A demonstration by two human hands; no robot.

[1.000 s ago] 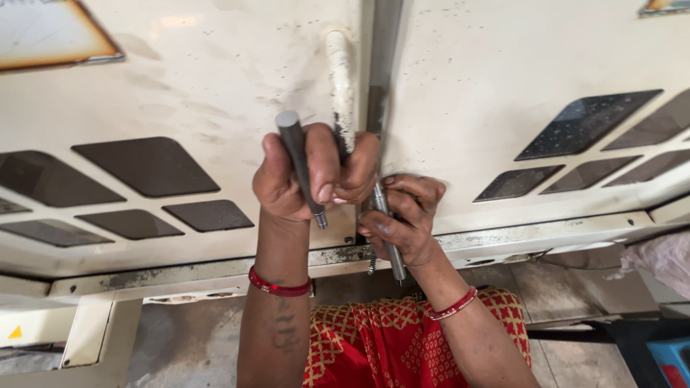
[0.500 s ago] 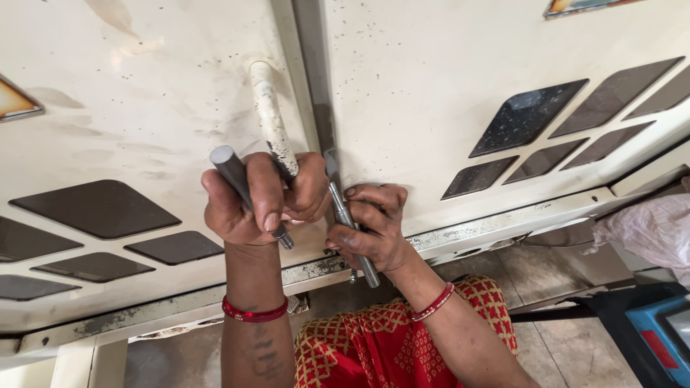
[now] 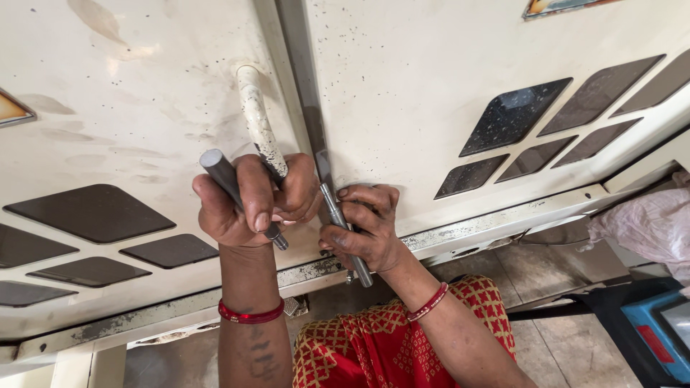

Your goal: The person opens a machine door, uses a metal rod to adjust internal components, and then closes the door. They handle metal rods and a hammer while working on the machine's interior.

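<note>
My left hand (image 3: pixel 248 208) is closed around a thick grey metal rod (image 3: pixel 219 174) and also grips the lower end of a worn white curved handle (image 3: pixel 257 128) on a cream panel (image 3: pixel 144 93). Just to its right, my right hand (image 3: pixel 366 230) holds a thinner metal tool (image 3: pixel 357 267). The tool's flat upper end lies in the dark gap (image 3: pixel 298 86) between the two cream panels. The two hands almost touch. Each wrist wears a red bangle.
Dark diamond-shaped insets (image 3: pixel 90 212) mark both panels. A scuffed metal strip (image 3: pixel 496 223) runs along their lower edge. A pink cloth (image 3: pixel 650 230) and a blue box (image 3: pixel 661 327) sit at the right. My red patterned garment (image 3: pixel 374 338) is below.
The view has shifted, so the panels and hands sit further left and lower in frame. Both hands keep the same grips on the rod, handle and tool.
</note>
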